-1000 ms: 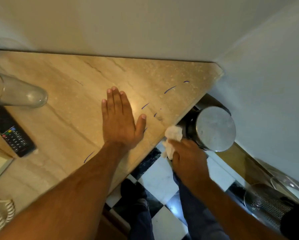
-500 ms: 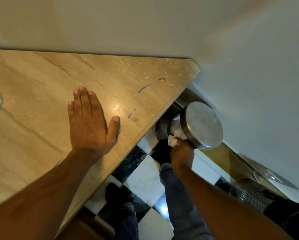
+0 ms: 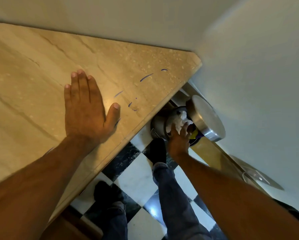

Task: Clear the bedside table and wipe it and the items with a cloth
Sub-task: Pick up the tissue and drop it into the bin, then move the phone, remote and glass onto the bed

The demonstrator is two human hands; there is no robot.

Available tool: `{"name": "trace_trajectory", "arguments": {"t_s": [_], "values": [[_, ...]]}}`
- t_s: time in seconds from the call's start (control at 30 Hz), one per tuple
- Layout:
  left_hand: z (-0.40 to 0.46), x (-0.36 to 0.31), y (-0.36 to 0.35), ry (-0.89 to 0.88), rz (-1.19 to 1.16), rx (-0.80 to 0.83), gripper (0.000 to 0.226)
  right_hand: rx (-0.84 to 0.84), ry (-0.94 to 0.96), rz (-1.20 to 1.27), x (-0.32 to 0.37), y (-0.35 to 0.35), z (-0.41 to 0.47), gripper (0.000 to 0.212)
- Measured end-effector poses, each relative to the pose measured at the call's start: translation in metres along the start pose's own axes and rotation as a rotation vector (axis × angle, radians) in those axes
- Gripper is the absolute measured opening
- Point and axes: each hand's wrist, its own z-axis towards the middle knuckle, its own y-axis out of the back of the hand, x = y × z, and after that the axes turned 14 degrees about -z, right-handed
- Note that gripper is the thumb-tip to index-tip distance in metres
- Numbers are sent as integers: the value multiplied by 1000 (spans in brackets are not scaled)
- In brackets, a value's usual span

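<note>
My left hand lies flat, palm down, on the beige marble top of the bedside table, near its right edge. Blue pen marks streak the marble to the right of the thumb. My right hand reaches down into a steel pedal bin on the floor beside the table, its lid raised. The fingers touch a crumpled white cloth inside the bin; whether they still pinch it I cannot tell.
Black and white checkered floor tiles lie below the table edge, with my dark shoes and jeans on them. Plain walls meet in a corner behind the bin. A glass dish stands at the lower right.
The view swung right, so the glass and remote left the frame. The bin lid opened and my right hand moved the white cloth down into the bin. My left hand stayed flat.
</note>
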Motion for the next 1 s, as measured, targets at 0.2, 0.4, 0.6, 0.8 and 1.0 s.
{"name": "trace_trajectory", "arguments": {"t_s": [0.2,0.4,0.6,0.8,1.0], "values": [[-8,-3,2,1,-67,-89,79,-89,105,40,17,-2,-83,21],[-113,16,8,144,-185,-164,76,-308,575,145,52,8,-177,27],[-236,78,38,429,-150,-190,75,-491,1175,3,141,8,-208,40],[-264,157,98,606,-79,-309,79,-490,1509,-177,275,-12,-218,50],[-217,239,166,946,-576,-619,91,-497,1421,-453,333,-24,-223,70]]}}
